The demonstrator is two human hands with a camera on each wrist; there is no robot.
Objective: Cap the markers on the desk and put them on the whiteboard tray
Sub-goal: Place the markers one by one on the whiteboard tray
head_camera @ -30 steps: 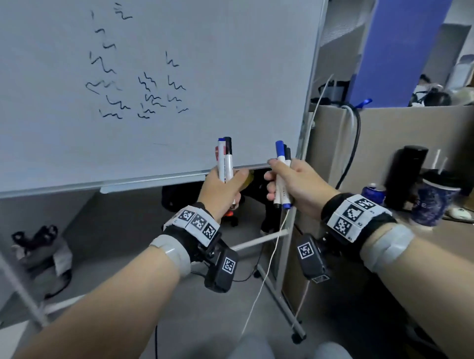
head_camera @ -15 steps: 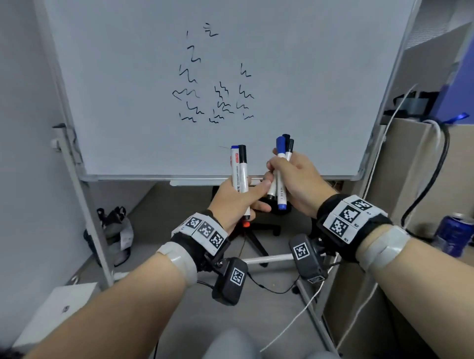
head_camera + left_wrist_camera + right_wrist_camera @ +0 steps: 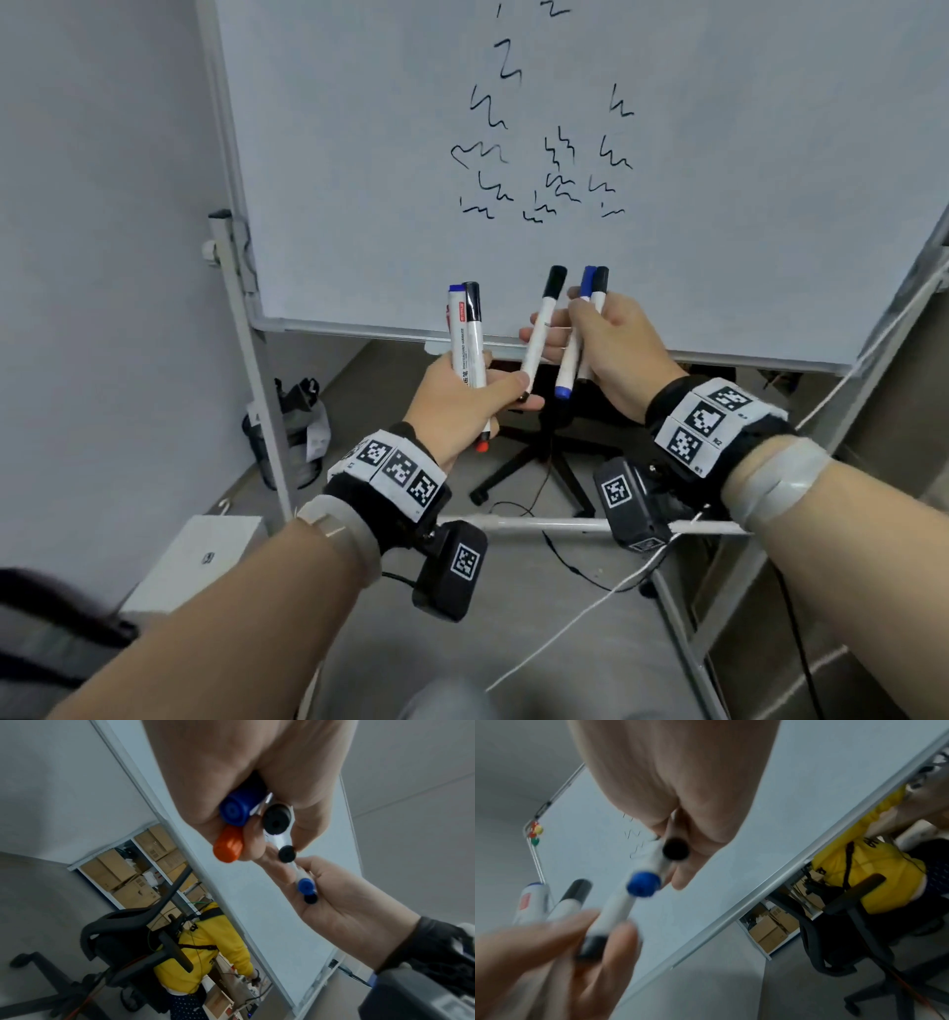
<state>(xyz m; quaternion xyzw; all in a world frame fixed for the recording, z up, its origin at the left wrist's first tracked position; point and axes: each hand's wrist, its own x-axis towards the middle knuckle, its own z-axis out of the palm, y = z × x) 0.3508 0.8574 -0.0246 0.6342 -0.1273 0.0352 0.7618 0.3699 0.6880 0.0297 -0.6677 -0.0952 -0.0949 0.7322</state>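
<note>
My left hand [image 3: 462, 406] grips two capped markers upright, one blue-capped [image 3: 456, 329] and one black-capped [image 3: 475, 334], with a red-ended one [image 3: 481, 446] showing below the fist. The thumb and forefinger of this hand also pinch the lower end of a third black-capped marker [image 3: 539, 334]. My right hand [image 3: 616, 349] curls round two more markers, one blue [image 3: 567, 360] and one black [image 3: 598, 288]; its fingertips [image 3: 534, 336] lie behind the shared marker, but I cannot tell whether they grip it.

All markers in view wear their caps, so capping appears finished. The step in hand is, I judge, a hand-to-hand transfer of the shared marker in front of the whiteboard [image 3: 667, 154]. The tray [image 3: 744, 362] runs along the board's bottom edge, just beyond my knuckles, and no marker lies on it where it shows.

The next move calls for lowering one bundle flat onto the tray near its middle and loosening the fingers gradually, so that the round barrels do not roll off the lip.

Compared with half a second ago, the shared marker has separated from the right-hand bundle and now leans alone between the hands. The board stands closer and more to the right, and the blue can at the right edge is gone from view.
</note>
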